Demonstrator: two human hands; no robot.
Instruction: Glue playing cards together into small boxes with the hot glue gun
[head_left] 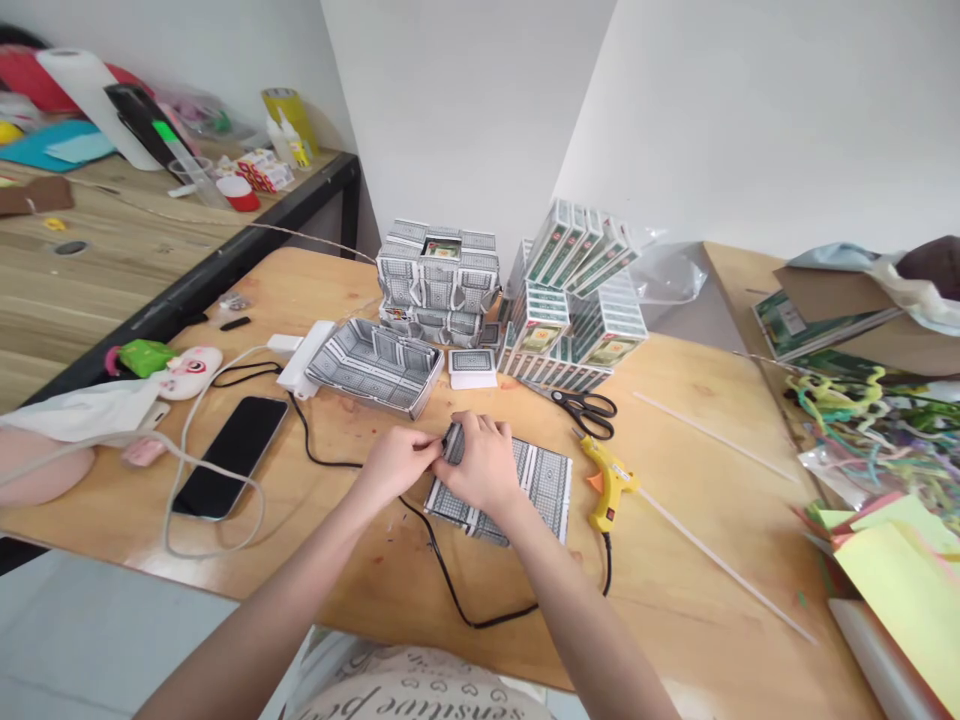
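A flat panel of grey-patterned playing cards (pixel 545 485) lies on the table in front of me. My right hand (pixel 480 462) rests over its upper left part, fingers curled and pressing on it. At the panel's left edge my left hand (pixel 401 460) pinches with thumb and fingertips; the bit between them is too small to make out. Just right of the panel lies a yellow hot glue gun (pixel 613 482). Black-handled scissors (pixel 585 410) are behind it. An open tray made of cards (pixel 375 365) sits behind my hands, beside a stack of playing cards (pixel 473 368).
A card-covered box structure (pixel 439 270) and stacked card boxes (pixel 570 300) stand at the back. A phone (pixel 232 458), power strip (pixel 304 360) and cables lie left. Glue sticks (pixel 720 440) lie right, near coloured pipe cleaners (pixel 877 430). A black cord (pixel 450 590) loops in front.
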